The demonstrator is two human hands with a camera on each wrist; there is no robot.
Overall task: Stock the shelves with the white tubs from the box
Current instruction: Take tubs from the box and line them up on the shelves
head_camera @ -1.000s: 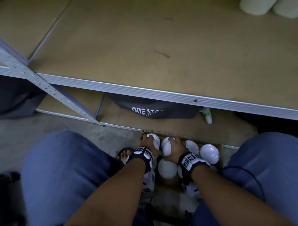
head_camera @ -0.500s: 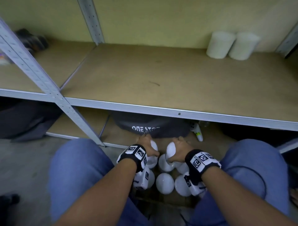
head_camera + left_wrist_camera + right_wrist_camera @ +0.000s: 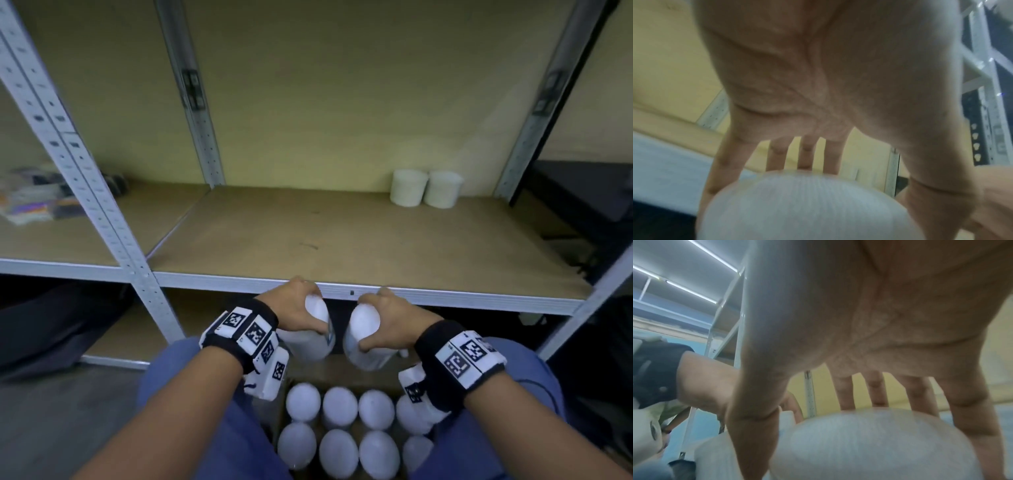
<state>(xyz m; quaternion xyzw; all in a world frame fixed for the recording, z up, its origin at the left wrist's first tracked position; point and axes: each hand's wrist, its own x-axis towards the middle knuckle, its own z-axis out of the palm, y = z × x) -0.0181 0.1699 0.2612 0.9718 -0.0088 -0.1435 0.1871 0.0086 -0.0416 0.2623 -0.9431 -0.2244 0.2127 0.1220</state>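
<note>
While each hand, left hand (image 3: pixel 295 308) and right hand (image 3: pixel 390 320), claws fingers round a tub's lid, either tub risks clipping the shelf edge (image 3: pixel 445 297) at mid-frame.

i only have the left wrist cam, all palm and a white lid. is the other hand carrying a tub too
Observer: Yes, the right hand grips its own white tub by the lid, beside the left hand and its tub.
Operator: any tubs on the shelf already
Observer: Two stocked tubs stand side by side at the back right of the middle shelf.
Operator: how many left in the box
Observer: The head view shows about eight lids in the box, in two rows; the right end is partly hidden by the wrist camera.
</note>
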